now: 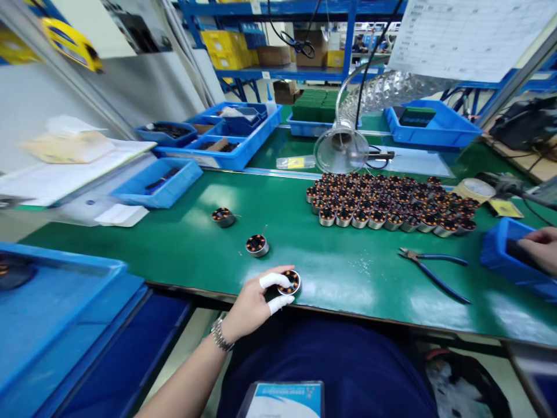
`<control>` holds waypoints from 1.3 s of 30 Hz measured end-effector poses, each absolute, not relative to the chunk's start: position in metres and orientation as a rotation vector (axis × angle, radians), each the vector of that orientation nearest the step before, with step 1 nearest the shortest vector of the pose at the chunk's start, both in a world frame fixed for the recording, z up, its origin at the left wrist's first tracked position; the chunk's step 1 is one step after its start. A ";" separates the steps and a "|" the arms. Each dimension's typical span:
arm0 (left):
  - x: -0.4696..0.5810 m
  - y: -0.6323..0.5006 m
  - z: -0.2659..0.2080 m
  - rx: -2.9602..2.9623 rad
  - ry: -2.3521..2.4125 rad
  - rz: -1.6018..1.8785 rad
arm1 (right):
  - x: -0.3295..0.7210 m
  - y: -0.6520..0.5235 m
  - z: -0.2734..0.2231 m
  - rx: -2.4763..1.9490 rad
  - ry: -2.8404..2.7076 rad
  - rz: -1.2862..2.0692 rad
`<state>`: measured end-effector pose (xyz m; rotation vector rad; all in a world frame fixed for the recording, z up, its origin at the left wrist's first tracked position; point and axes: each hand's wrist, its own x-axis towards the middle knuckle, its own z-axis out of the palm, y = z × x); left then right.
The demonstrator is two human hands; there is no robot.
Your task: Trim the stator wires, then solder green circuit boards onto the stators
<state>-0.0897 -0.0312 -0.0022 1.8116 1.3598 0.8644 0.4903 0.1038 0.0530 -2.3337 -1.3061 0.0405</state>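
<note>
My left hand (261,299), with white finger cots on two fingers, is closed around a small motor stator (292,281) near the table's front edge. The stator is a silvery ring with a dark core and copper windings. Two more stators, a nearer one (257,245) and a farther one (223,217), stand apart beyond it, each with thin wire ends sticking out. At the right edge, my right hand (543,248) reaches into a small blue bin (500,249). Its fingers are curled at something dark there, which I cannot make out; part of the hand is cut off.
Rows of stators (394,219) stand at the back right. Blue-handled cutting pliers (430,264) lie before them, with white crumbs nearby. A clear fume hood (342,148) hangs behind. Blue trays (159,183) line the left, and a tape roll (476,188) sits at right.
</note>
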 end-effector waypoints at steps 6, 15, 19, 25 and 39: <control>-0.035 -0.007 0.004 1.927 1.041 0.696 | 0.444 0.080 0.072 -2.209 -1.127 0.171; -0.020 0.000 0.010 2.277 0.993 0.478 | 0.422 0.065 0.076 -1.722 -1.068 0.603; -0.020 0.002 0.000 2.293 0.965 0.548 | 0.387 0.054 0.080 -1.493 -1.082 0.809; -0.014 -0.008 0.000 2.057 1.056 0.568 | 0.282 0.029 0.053 -1.194 -1.122 1.232; -0.010 -0.007 0.005 1.922 1.047 0.581 | 0.180 0.014 0.013 -1.106 -1.089 1.606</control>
